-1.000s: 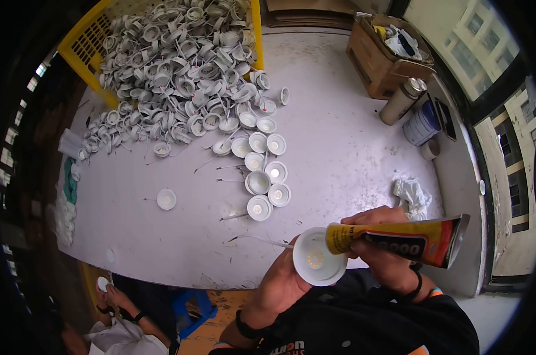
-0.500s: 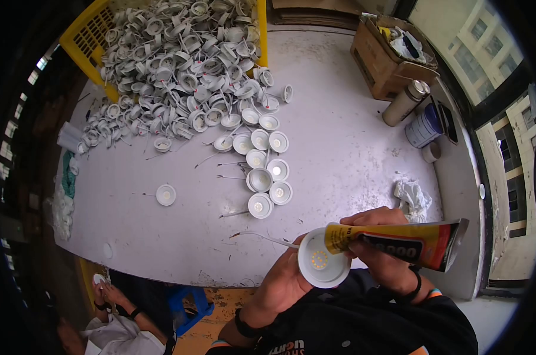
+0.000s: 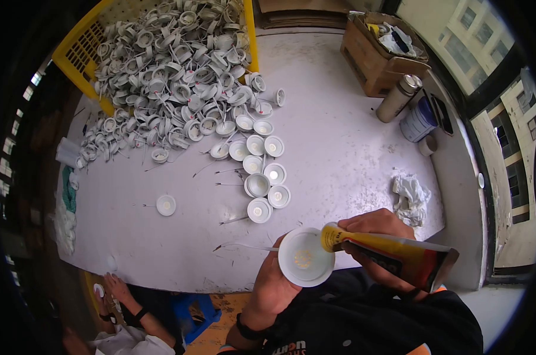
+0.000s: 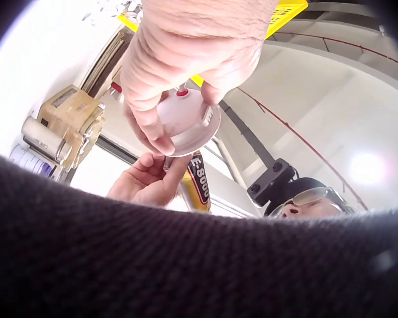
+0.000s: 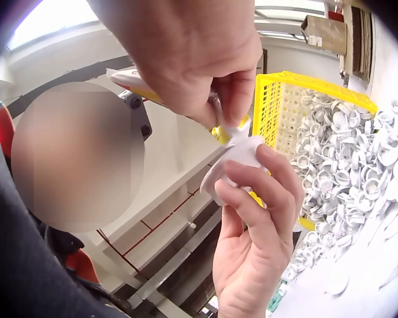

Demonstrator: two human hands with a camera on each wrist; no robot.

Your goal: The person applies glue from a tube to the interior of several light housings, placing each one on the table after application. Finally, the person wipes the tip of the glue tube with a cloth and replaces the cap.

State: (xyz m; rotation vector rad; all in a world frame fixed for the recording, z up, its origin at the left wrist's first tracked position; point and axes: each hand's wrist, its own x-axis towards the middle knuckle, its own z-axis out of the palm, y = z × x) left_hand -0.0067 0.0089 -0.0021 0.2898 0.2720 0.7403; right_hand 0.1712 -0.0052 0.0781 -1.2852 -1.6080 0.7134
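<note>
Glue is being handled at the lower centre of the head view: a round white plastic lamp cup is cradled in the curled fingers of the left hand, just above the near edge of the pale grey table. The nozzle of a yellow glue tube with a black label, gripped by the right hand, is laid against its rim. Too hard a squeeze would probably flood the cup's inside, and a slackened hold could let the cup be tipped and smeared.
</note>
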